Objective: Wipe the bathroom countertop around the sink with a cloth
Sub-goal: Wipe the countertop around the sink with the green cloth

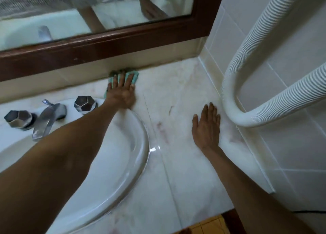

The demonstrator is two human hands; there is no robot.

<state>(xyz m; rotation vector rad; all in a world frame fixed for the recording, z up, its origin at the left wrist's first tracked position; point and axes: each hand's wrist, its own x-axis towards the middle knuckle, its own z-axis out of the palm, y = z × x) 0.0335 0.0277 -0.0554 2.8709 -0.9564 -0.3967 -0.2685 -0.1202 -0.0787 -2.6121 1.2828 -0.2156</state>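
A teal cloth (pixel 135 76) lies on the pale marble countertop (pixel 181 99) at its back edge, just right of the sink. My left hand (pixel 120 92) presses flat on the cloth, fingers spread toward the backsplash, with the forearm crossing over the white oval sink (pixel 139 145). My right hand (pixel 207 126) rests palm down on the bare countertop near the right wall, fingers apart, holding nothing.
A chrome faucet (pixel 47 119) with two faceted knobs (pixel 17 119) (pixel 85 104) stands behind the sink. A wood-framed mirror (pixel 112 41) runs along the back. A white ribbed hose (pixel 247 85) loops down the tiled right wall, close to my right hand.
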